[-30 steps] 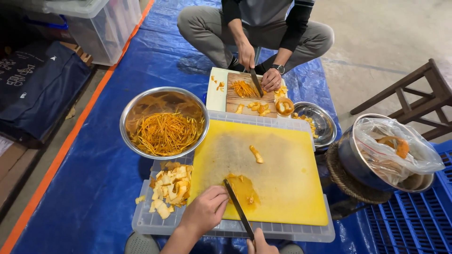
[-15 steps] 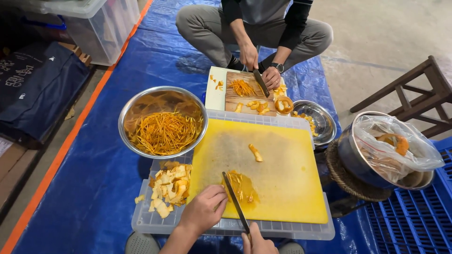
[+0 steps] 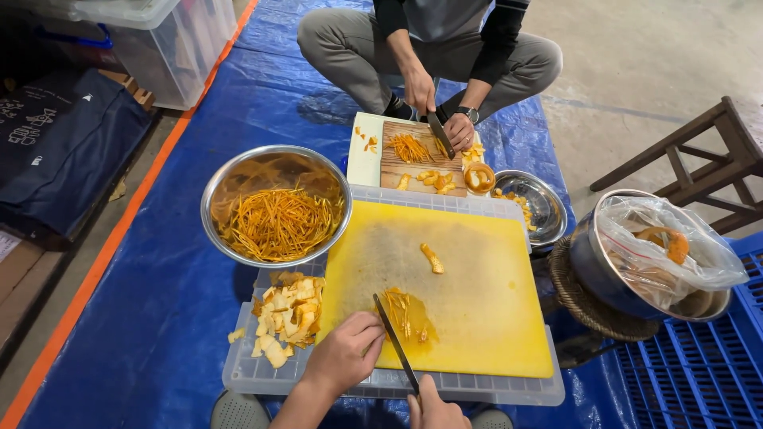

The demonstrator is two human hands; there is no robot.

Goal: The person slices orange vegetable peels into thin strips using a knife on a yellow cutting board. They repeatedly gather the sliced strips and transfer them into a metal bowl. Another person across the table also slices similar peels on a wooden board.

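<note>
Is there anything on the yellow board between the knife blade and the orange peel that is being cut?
Nothing visible. The knife, held by the right hand, lies directly against the orange peel on the yellow board. The left hand rests just left of the blade.

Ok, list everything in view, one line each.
yellow board: 1, yellow, on a clear lid
peel strips: pile, orange, under the knife
knife: 1, dark, in right hand
peel piece: 1, orange, mid-board
peel scraps: pile, pale, left of board
bowl: 1, steel, holds orange shreds
bagged pot: 1, steel, right
wooden board: 1, brown, by co-worker
co-worker: 1, seated opposite, cutting
left hand: beside strips
right hand: grips knife
</note>
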